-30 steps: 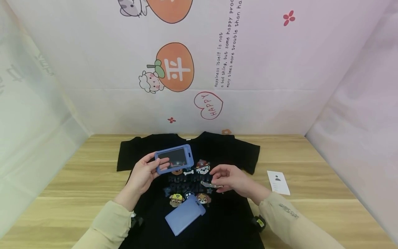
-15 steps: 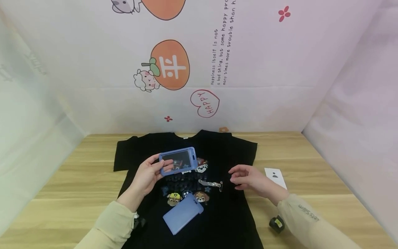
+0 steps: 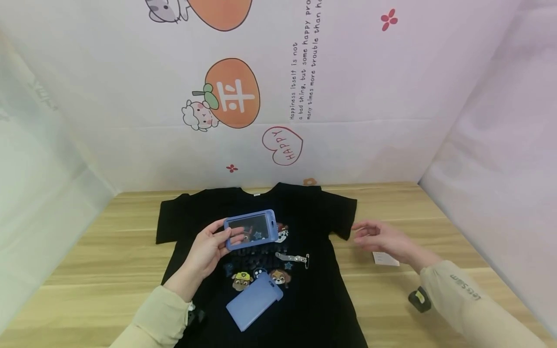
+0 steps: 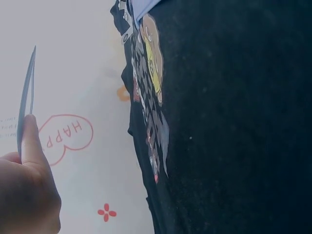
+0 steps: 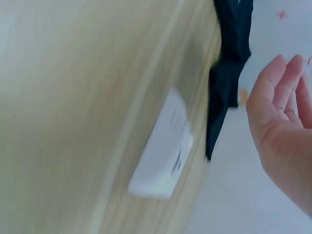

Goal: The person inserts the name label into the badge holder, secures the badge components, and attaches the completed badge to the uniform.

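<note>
While the left hand [image 3: 206, 249] is pinching a blue frame [image 3: 256, 228] over the black shirt [image 3: 300, 212], the right hand [image 3: 385, 239] is hanging just right of the shirt, its fingers curving loosely around nothing. A blue cover [image 3: 255, 302] and a small clip [image 3: 292, 258] are lying on the shirt, and a white card [image 3: 386, 260] is lying to its right.

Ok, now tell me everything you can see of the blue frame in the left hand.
The blue frame is a flat, thin rectangle with rounded corners, apparently plastic. Its broad middle is see-through, showing the print behind; one short end is wider, with a small dark slot. The left hand grips the opposite end, holding it raised over the black T-shirt, slotted end toward the right and slightly farther away. Nothing else appears to touch it.
</note>
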